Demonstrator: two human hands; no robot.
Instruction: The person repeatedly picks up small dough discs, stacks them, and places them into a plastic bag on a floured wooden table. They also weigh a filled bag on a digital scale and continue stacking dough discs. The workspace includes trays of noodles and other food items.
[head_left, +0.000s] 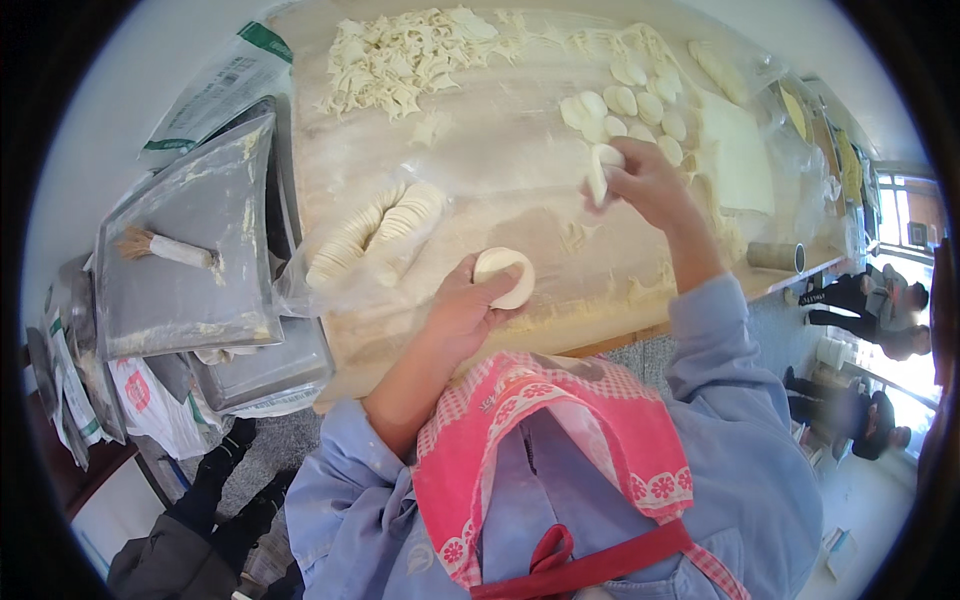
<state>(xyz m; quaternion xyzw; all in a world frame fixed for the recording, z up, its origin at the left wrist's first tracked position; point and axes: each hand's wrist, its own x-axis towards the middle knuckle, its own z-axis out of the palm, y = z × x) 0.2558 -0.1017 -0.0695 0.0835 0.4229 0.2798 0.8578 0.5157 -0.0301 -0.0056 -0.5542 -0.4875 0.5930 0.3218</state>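
Note:
My left hand (459, 315) grips a round, pale dough disc (516, 259) near the table's front edge, its thumb lying across the face. It may be more than one disc stacked; I cannot tell. Farther right, my right hand (651, 186) pinches dough rounds (598, 180) turned on edge above the floured board. Just beyond it lie several loose dough rounds (649, 109), some overlapping. Two long rows of stacked dough rounds (409, 214) rest in a clear plastic bag to the left of my left hand.
Ragged dough scraps (397, 64) are heaped at the back left. To the right lie a flat dough sheet (739, 157) and a hollow cylinder (776, 256). A brush (180, 250) sits on a metal tray (195, 300) at left. Other people (847, 416) stand at right; another's legs show lower left.

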